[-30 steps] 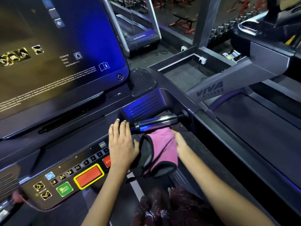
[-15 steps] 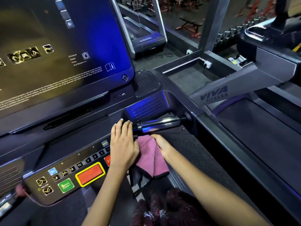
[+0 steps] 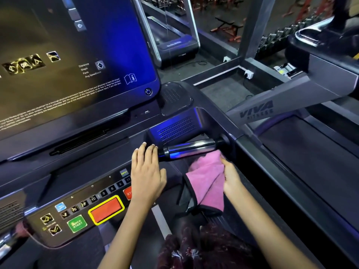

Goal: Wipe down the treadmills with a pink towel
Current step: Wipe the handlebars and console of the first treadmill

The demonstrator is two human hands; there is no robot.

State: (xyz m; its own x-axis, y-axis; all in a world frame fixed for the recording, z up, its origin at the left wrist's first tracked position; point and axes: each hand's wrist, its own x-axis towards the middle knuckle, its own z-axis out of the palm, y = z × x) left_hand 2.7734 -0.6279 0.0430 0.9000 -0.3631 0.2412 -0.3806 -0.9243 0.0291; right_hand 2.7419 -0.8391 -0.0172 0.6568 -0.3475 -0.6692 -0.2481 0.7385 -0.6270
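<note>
The right hand [image 3: 231,177], gripping the pink cloth towel [image 3: 208,183], moves back right under the shiny metal handlebar [image 3: 189,149]; the wiping continues, flat left hand [image 3: 147,175] beside it.

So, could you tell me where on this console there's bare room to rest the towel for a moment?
The dark ledge between the screen and the button panel, left of the left hand, lies bare. The button panel itself is crowded. The right hand holds the pink towel just below the chrome handlebar, so that corner is taken.
</note>
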